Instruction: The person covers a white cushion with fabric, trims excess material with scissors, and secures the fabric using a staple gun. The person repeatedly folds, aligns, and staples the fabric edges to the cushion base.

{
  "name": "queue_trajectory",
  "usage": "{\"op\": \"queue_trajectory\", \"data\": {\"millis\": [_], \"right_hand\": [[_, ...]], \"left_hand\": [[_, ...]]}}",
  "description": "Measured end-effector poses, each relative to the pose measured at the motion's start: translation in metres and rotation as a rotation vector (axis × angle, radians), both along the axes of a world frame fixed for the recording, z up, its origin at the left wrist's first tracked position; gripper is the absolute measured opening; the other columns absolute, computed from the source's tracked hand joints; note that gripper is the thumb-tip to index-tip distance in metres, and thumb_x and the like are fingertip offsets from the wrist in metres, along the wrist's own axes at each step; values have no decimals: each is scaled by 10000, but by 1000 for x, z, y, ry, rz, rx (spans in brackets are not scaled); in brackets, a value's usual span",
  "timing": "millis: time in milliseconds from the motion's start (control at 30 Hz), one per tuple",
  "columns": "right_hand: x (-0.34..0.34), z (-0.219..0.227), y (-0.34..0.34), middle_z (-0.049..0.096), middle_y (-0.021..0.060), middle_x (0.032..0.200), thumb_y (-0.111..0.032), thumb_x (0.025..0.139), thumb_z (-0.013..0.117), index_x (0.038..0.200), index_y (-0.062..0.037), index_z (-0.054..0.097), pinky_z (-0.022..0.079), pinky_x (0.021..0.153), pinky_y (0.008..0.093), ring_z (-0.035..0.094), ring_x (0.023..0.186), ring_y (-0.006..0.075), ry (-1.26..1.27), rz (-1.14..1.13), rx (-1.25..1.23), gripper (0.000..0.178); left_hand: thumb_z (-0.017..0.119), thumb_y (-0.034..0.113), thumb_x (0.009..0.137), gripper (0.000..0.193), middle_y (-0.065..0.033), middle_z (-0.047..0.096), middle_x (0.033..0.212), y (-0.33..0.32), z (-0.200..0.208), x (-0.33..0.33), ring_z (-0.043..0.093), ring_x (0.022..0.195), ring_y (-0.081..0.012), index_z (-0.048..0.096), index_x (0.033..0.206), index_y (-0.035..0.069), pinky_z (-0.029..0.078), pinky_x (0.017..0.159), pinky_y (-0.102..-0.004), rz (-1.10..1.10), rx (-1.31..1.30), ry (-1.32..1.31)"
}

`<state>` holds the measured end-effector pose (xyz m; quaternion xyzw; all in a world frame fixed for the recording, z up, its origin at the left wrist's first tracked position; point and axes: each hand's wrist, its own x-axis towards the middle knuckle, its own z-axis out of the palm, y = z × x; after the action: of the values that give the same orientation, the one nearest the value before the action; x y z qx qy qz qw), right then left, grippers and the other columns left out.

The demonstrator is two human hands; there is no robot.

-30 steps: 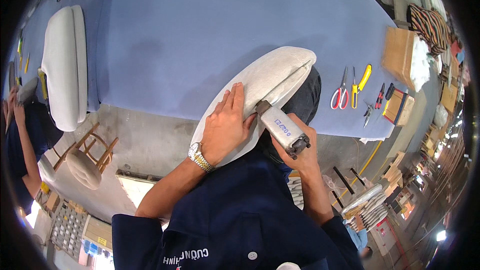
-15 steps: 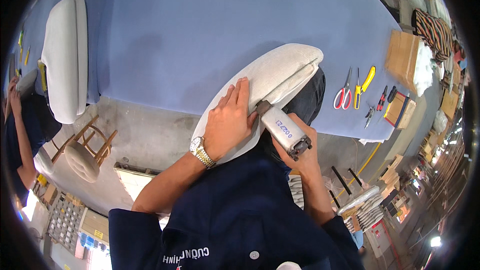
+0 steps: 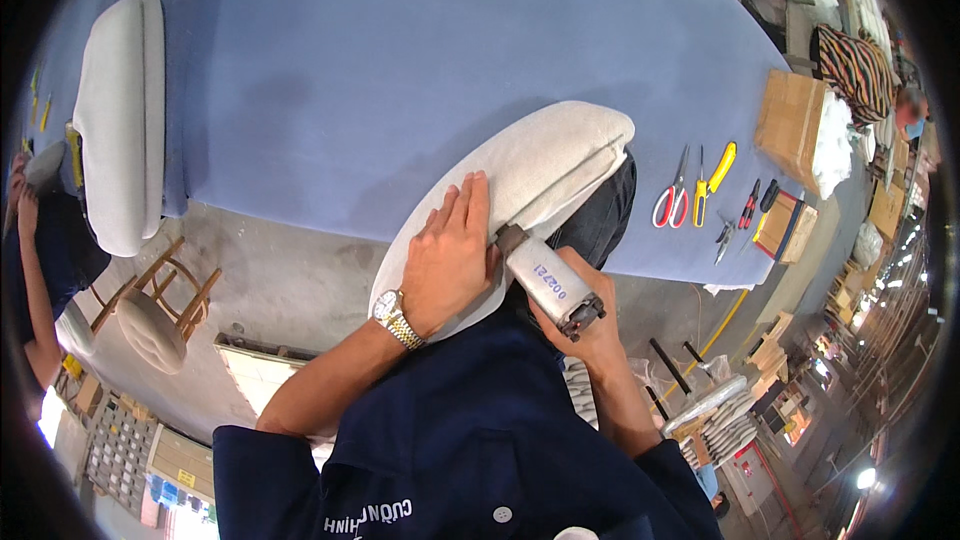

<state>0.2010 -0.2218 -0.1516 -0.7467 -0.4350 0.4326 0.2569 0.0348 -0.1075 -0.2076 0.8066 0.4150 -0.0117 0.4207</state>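
A light grey upholstered cushion [image 3: 545, 152] with a seam along its edge rests against the table's near edge and my lap. My left hand [image 3: 448, 255] lies flat on its left part, fingers stretched out and thumb toward the tool. In my right hand [image 3: 597, 332] is a silver pneumatic staple gun [image 3: 543, 278], gripped from the right. Its dark nose meets the cushion's near edge, close to my left thumb. The exact contact point is hidden. Dark trouser cloth shows beneath the cushion.
On the blue table [image 3: 400, 50] to the right lie red-handled scissors [image 3: 672, 202], yellow-handled tools [image 3: 702, 202], red pliers [image 3: 750, 205] and a small box [image 3: 785, 227]. A cardboard box [image 3: 790, 120] stands beyond. Folded cushions [image 3: 125, 125], a stool [image 3: 155, 325] and another person [image 3: 40, 270] are at left.
The whole view has shifted slightly, so things appear a little further left and lower. Both hands and the staple gun keep nearly the same place on the cushion.
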Motion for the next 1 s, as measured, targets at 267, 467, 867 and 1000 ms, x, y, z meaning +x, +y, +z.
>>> {"op": "queue_trajectory", "data": {"millis": [267, 467, 867, 1000], "right_hand": [[-12, 1, -4, 711, 138, 886, -95, 798, 789, 1043, -28, 677, 561, 699, 349, 749, 795, 313, -58, -1, 122, 278], [-12, 2, -10, 718, 123, 893, -71, 777, 793, 1072, -28, 692, 567, 715, 346, 751, 802, 311, -55, 41, 140, 315], [-25, -5, 4, 705, 145, 884, -76, 764, 784, 1100, -32, 665, 561, 743, 360, 727, 846, 375, 22, -19, 94, 359], [-22, 1, 16, 720, 169, 919, -100, 786, 803, 1084, -17, 671, 561, 792, 389, 714, 897, 407, -7, -5, 138, 336]], "left_hand": [[751, 117, 815, 861, -312, 532, 1480, -1, 0, -4, 575, 1329, -461, 330, 1542, -74, 586, 967, -503, -13, -1, -8], [708, 44, 765, 869, -314, 537, 1472, -2, -3, -4, 573, 1330, -465, 335, 1540, -77, 580, 969, -529, 5, -2, -41], [727, 44, 827, 932, -332, 613, 1361, 4, -7, -6, 690, 1107, -475, 238, 1618, -14, 606, 860, -489, 28, 125, -53], [802, 62, 755, 955, -305, 641, 1321, 19, 2, -6, 696, 1068, -466, 319, 1574, -26, 591, 857, -534, -53, 31, 59]]}}
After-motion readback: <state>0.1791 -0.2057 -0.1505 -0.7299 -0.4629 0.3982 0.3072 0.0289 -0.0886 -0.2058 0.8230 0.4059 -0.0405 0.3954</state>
